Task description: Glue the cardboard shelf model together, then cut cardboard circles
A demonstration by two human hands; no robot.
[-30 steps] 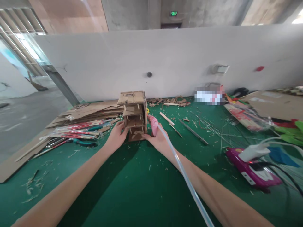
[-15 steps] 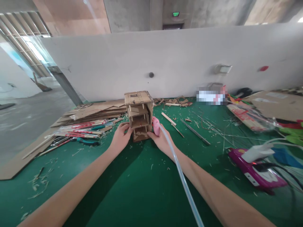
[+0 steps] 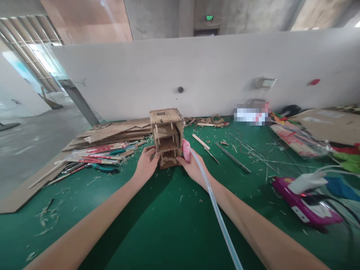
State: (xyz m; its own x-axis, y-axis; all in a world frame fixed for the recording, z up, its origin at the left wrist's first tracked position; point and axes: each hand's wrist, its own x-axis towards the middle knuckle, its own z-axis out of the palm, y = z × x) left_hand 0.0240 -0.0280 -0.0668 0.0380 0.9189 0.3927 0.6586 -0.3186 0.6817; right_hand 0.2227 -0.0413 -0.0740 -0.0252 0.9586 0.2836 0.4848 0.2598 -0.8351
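Note:
A small cardboard tiered model [image 3: 166, 144] stands upright on the green table, its open front with several shelves and thin sticks facing me. My left hand [image 3: 146, 163] grips its lower left side, thumb at the front edge and fingers curled along the wall. On the other side, my right hand [image 3: 194, 165] is wrapped round a pink glue gun [image 3: 186, 150], and its thumb presses the model's lower right corner. A long translucent glue stick [image 3: 211, 198] trails from the gun's back towards me, over my right forearm. The gun's nozzle is hidden behind the model.
Flat cardboard sheets [image 3: 118, 129], packaged sticks [image 3: 97, 153] and teal-handled pliers [image 3: 105, 168] lie left. To the right are a wooden stick [image 3: 201, 141], a grey metal rod [image 3: 233, 157] and a magenta power strip [image 3: 305, 202] with cables. A white wall [image 3: 135, 75] rises behind.
Both hands keep their hold on the model and the glue gun. The whole view has shifted very slightly; nothing else visibly differs.

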